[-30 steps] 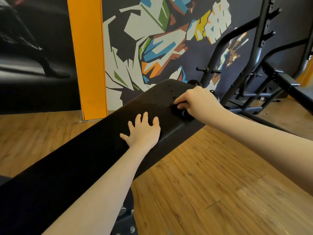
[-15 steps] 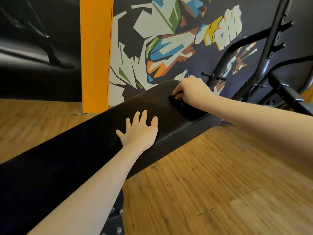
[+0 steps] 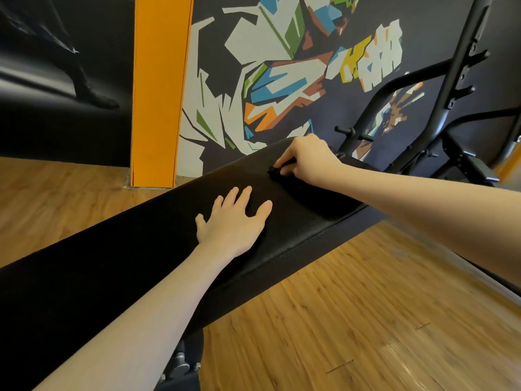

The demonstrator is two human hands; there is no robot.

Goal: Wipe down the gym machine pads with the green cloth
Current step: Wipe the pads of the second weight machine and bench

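A long black bench pad (image 3: 112,266) runs diagonally from lower left to the far middle. My left hand (image 3: 235,221) lies flat on its top, fingers spread. My right hand (image 3: 307,159) is near the pad's far end, fingers curled round a small bunched cloth (image 3: 277,172) that looks very dark here and presses on the pad. Most of the cloth is hidden under the hand.
A black metal rack and another bench (image 3: 462,162) stand at the right rear. An orange pillar (image 3: 158,88) and a painted mural wall (image 3: 282,66) are behind the pad. Wooden floor (image 3: 352,320) lies on both sides of it.
My right hand has slid the cloth a little towards the pad's far end and left. My left hand stays flat on the same spot. The view has shifted slightly.
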